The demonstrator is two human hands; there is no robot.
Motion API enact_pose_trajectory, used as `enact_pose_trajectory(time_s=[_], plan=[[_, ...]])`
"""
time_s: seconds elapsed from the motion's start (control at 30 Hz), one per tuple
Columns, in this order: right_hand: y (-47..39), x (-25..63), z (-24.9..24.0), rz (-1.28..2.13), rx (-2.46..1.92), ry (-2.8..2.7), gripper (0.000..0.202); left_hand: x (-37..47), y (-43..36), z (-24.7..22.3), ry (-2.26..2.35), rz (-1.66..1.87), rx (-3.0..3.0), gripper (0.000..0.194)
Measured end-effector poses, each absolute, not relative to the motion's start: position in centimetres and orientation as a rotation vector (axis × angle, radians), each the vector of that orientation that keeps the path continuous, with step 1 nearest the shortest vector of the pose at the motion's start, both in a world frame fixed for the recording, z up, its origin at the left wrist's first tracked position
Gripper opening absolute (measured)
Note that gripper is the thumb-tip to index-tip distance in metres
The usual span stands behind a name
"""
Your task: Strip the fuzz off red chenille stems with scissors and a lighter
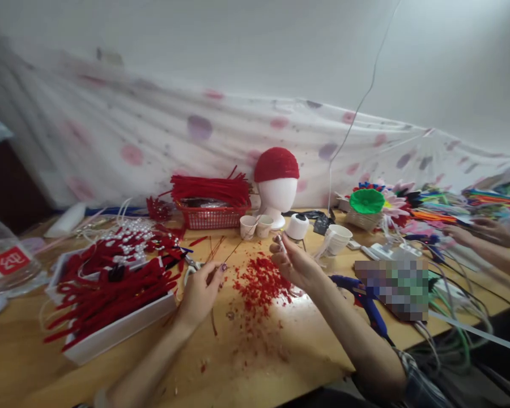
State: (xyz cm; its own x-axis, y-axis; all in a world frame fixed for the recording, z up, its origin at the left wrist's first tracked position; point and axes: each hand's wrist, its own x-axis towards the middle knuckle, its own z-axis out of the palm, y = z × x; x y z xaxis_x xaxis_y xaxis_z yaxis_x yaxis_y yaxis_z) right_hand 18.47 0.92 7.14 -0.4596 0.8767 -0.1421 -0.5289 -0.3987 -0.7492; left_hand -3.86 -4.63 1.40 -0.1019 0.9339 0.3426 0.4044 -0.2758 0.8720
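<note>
Pinched in my left hand [202, 292] is a thin dark wire [236, 248], which slants up and to the right toward the paper cups. My right hand [296, 263] is closed, with its fingers curled near the thumb; a small pale bit shows at the fingertips, too small to name. Red fuzzy clippings [259, 283] lie scattered on the table between and below both hands. Left of my left hand, pliers or scissors [190, 265] lie by a white box [123, 328] full of red fuzzy stems [123, 297].
A foam head [277, 198] wearing a red cap [277, 164] stands behind two paper cups [247, 226]. Beside it is a red basket [215, 217] of stems. A blue glue gun [365, 297] and cables lie right, near a blurred-out device [393, 289]. Another person's hands [471, 241] are at far right.
</note>
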Motion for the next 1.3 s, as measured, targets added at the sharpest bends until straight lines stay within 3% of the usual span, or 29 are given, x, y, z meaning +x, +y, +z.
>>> enact_pose_trajectory(time_s=[0.3,0.67,0.87,1.03,1.2,1.3], plan=[[-0.2,15.5,4.8,2.073,-0.681,-0.918,0.056,-4.1,-4.1,0.5,1.607,1.411,1.921,0.031],[-2.4,13.7,2.9,1.722,-0.777,-0.980,0.040,-4.2,-5.1,0.4,1.575,1.215,2.616,0.031],[-2.0,14.1,2.1,1.590,-0.803,-0.979,0.041,-4.3,-5.2,1.0,1.588,1.240,2.786,0.023],[-2.4,14.2,2.6,1.583,-0.791,-0.912,0.040,-3.9,-5.8,1.2,1.660,1.764,2.590,0.010],[-3.2,13.8,3.1,1.655,-0.737,-0.867,0.043,-2.0,-6.3,0.4,1.318,1.359,1.914,0.023],[-3.5,13.4,2.9,1.650,-0.727,-0.906,0.041,-1.3,-5.8,0.2,1.174,1.346,1.345,0.032]])
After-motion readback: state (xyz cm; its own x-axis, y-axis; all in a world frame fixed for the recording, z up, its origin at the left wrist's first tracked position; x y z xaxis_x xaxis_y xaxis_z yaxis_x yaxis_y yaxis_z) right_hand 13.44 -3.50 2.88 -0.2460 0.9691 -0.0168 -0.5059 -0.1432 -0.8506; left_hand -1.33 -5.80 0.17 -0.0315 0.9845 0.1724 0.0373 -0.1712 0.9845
